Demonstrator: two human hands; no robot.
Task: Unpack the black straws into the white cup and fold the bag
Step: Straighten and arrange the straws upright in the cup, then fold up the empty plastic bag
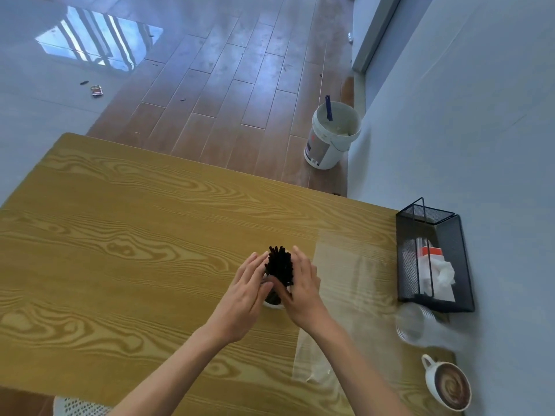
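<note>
Straws seated | We flanked the black straws (280, 265), upright in the white cup (274, 305) mid-desk, with left hand (246, 291) and right hand (303, 288) | fingers (298, 256) near-straight, pressing the bundle, gripping nothing | advice: we judged gentle, even squeezing best | bag (339, 295) flat at right, unfolded.
</note>
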